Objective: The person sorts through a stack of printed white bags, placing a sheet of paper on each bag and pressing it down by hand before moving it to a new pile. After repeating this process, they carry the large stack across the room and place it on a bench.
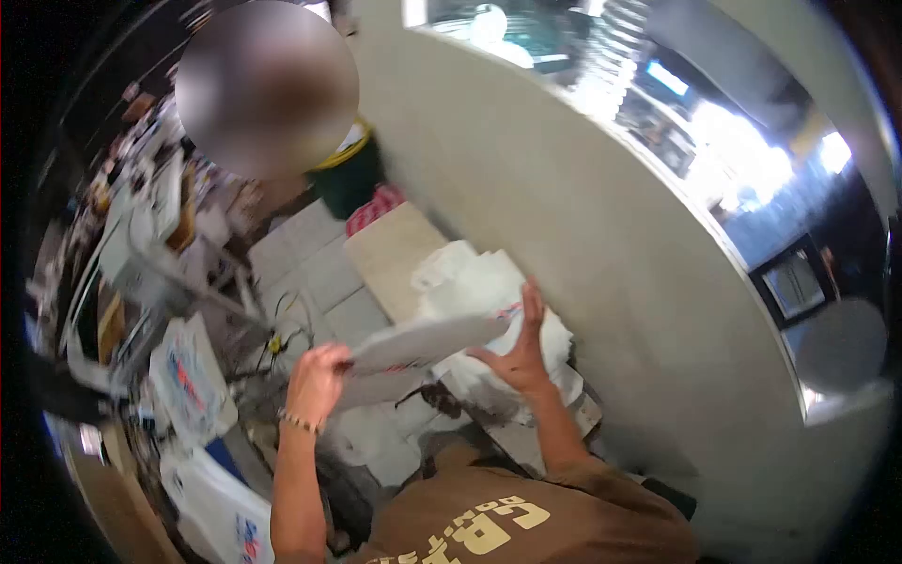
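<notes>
A flat white plastic bag (pixel 409 350) with red and blue print is stretched out in front of me, possibly several layers thick. Its left end is pinched in my left hand (pixel 319 376), which wears a beaded bracelet. My right hand (pixel 519 352) is at the other end, thumb and fingers spread apart around the bag's edge; whether the palm touches it is hard to see. Below and behind, a heap of white plastic bags (pixel 479 282) rests on a low pale bench (pixel 390 254) against the wall, partly hidden by the held bag and my right hand.
More printed white bags (pixel 191 381) hang or lie at the left, beside a grey metal machine frame (pixel 160 273). Another person (pixel 268 94) is at the back, near a dark green bin (pixel 348 179). A wall (pixel 526 169) with a window opening runs along the right.
</notes>
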The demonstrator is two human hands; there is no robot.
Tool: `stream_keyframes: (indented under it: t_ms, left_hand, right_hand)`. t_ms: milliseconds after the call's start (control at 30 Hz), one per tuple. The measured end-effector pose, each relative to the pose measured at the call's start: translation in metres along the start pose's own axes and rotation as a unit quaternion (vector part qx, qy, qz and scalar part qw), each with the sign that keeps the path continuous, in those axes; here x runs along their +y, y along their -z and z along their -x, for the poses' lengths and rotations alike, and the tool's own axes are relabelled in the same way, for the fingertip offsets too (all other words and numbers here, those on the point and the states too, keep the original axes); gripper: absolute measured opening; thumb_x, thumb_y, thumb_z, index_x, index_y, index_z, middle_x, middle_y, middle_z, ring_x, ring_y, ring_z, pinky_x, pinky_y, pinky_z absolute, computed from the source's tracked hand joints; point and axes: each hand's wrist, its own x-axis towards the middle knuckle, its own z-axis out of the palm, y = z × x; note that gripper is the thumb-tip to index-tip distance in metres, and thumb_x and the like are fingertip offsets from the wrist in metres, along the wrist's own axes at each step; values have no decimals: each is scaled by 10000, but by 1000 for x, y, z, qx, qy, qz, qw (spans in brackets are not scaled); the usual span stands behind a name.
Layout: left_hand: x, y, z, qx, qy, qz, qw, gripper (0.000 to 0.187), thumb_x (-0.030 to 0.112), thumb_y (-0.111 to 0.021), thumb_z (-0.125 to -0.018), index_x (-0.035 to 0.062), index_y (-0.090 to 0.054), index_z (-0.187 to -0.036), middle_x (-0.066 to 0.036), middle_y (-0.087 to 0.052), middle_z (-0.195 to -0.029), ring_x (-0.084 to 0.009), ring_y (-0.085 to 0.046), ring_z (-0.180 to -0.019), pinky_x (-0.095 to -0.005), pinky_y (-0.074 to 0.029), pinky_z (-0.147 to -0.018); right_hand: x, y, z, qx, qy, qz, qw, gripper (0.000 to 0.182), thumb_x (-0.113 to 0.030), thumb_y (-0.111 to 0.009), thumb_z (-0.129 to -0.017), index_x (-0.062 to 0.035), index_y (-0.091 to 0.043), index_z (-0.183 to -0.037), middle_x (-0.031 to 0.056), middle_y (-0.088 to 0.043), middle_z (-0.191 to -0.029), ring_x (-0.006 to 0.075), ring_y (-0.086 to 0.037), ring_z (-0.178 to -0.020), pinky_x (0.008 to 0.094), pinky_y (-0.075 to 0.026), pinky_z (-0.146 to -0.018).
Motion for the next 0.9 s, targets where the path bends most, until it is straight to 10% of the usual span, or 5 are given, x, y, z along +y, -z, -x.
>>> stream_keyframes:
  t_ms: [100, 200, 400, 533, 900]
  left_hand:
    - [10, -4, -4, -19, -74, -59, 995, 152, -3, -661, -772, 41, -740, -895, -177, -658, -825, -377, -645, -831, -460, -525, -734]
    - [5, -21, -8, -42, -98, -101, 989, 102, 15, -707, -737, 45, -740, -828, -171, -650, -781, -367, -647, -783, -458, -522, -698]
    - [20, -32, -44, -38, -156, -43, 986, 96, 34, -714, -737, 58, -713, -830, -167, -625, -782, -376, -629, -794, -468, -507, -700]
    - [45, -42, -88, -81, -220, -45, 971, 76, 47, -684, -770, 56, -693, -845, -177, -619, -816, -380, -621, -824, -467, -508, -715]
    - [127, -237, -238, -266, -493, -151, 815, 194, 122, -551, -902, 62, -636, -1066, -181, -664, -947, -352, -662, -903, -466, -552, -753]
  right_hand:
    - [-18, 15, -6, -115, 17, -6, 993, 854, -242, -897, -694, -66, -498, -1428, 172, -422, -1501, 345, -364, -1410, 447, -284, -1176]
    - [-9, 29, 6, -286, 38, -92, 953, 764, -379, -862, -736, -153, -563, -1403, 107, -457, -1498, 314, -391, -1402, 465, -278, -1182]
    - [58, 140, -85, 116, 128, 202, 964, 190, -256, -846, -741, -134, -752, -852, 53, -720, -1026, 254, -654, -997, 455, -485, -917]
    - [46, 218, -175, 248, 182, 326, 894, 267, -298, -829, -777, -105, -654, -718, 34, -594, -738, 226, -628, -712, 392, -513, -672]
    - [92, 219, -218, 123, 94, 529, 834, 292, -428, -710, -848, -139, -669, -843, 27, -600, -1014, 169, -654, -948, 338, -569, -631]
